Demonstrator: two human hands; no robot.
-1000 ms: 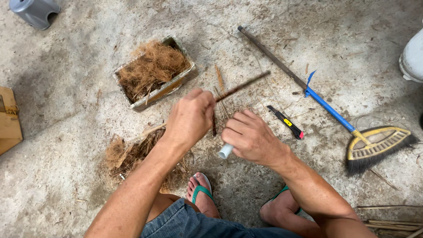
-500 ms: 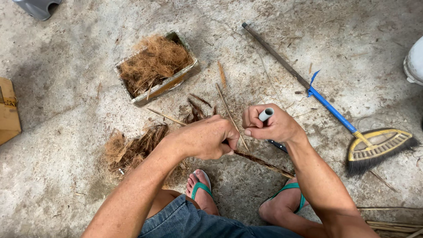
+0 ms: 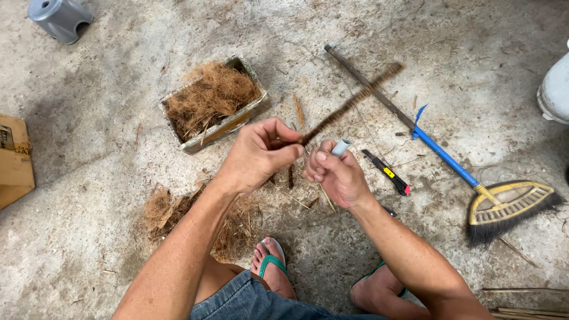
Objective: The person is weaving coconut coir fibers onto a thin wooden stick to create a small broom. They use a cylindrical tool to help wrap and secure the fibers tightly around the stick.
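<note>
Stick (image 3: 351, 101), thin, dark and fibre-wrapped, pinched at its near end in left hand (image 3: 256, 155), far end slanted up over the broom (image 3: 438, 155) handle. Right hand (image 3: 335, 175) curled shut round a small pale tube (image 3: 340, 147). Judged light, stiff but brittle, rough enough not to slip; best gripped near the bare end.

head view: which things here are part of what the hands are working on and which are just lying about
In hand:
- left hand gripping a thin brown stick
- right hand holding a small grey tube

Lying about:
- box of coir fibre
- loose fibre pile
- broom
- utility knife
- grey stool
- cardboard box
</note>
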